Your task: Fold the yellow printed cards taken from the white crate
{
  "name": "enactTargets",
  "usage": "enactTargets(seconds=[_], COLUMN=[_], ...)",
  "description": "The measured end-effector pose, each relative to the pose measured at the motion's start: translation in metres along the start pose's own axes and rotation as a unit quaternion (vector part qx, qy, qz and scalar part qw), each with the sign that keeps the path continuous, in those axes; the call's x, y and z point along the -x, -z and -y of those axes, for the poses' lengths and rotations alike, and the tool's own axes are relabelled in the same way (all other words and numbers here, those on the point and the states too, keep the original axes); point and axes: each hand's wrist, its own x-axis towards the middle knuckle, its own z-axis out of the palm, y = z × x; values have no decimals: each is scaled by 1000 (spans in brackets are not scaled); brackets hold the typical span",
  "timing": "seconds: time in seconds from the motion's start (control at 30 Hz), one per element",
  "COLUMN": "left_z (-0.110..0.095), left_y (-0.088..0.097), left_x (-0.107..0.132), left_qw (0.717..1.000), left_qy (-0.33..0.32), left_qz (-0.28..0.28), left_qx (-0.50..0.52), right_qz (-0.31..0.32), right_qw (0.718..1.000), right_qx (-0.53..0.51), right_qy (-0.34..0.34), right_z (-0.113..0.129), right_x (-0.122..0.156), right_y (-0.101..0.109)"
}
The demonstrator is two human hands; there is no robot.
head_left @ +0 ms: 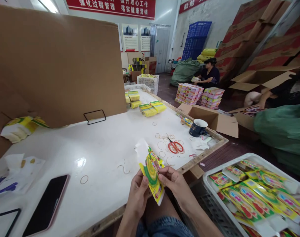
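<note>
Just over the table's front edge, a yellow and green printed carton point(152, 172) is held at a tilt between my two hands. Its white end flap stands out at the upper left. My left hand point(137, 191) grips its left side, thumb on the printed face. On the right side, my right hand point(174, 182) pinches the carton's edge between thumb and fingers. Beyond it on the white table point(98, 151) lie red-handled scissors point(175, 146) among several loose rubber bands point(162, 144).
A white basket point(206, 179) of similar cartons stands at my right. A dark mug point(197, 128) sits near the table's right edge. On the left are a phone point(47, 205) and a cardboard panel point(58, 69). Carton bundles point(152, 108) lie farther back. Two people sit beyond the table.
</note>
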Motion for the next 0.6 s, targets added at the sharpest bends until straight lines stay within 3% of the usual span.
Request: enactTargets(seconds=[0.13,0.47,0.6], left_z=[-2,1,-6], left_y=[-2,-2,-7], left_x=[-1,-5,3], left_qw=[999,980,973], left_qy=[-19,-58,-84], left_qz=[-27,-137,-124], left_qx=[-23,-135,-177], right_qz=[-10,-68,-52], right_qw=[993,974,972], right_qx=[108,204,216], right_qy=[35,73,79], right_z=[-1,-11,-6], right_x=[1,1,1], right_y=[3,-9,-5])
